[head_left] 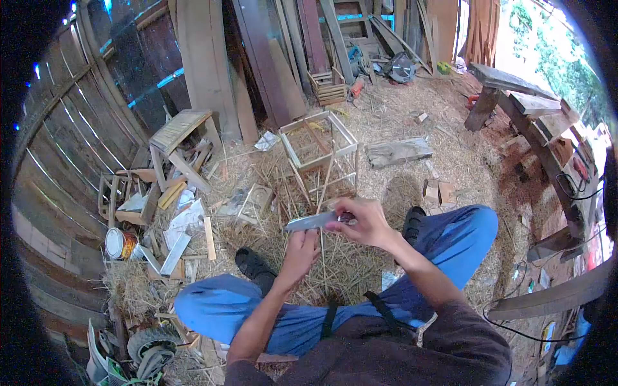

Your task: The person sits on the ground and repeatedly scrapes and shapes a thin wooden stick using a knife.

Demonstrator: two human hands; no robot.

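My right hand (364, 222) is closed around the handle end of a knife with a broad grey blade (310, 222); the blade points left, nearly level. Just under the blade, my left hand (302, 248) is closed with its fingertips up, at a thin wooden strip (329, 168) that runs upright past the blade. The fingers partly hide where they meet the strip. Beyond both hands, a light wooden stool frame (354, 151) with no seat stands on the straw-covered floor, in line with the strip.
Left of me lie wood offcuts (175, 254), a paint bucket (116, 243) and a small wooden stool (183, 128). A plank (399, 152) rests on the floor ahead. A circular saw (402, 66) sits at the back. A heavy timber bench (547, 151) with cables runs along the right.
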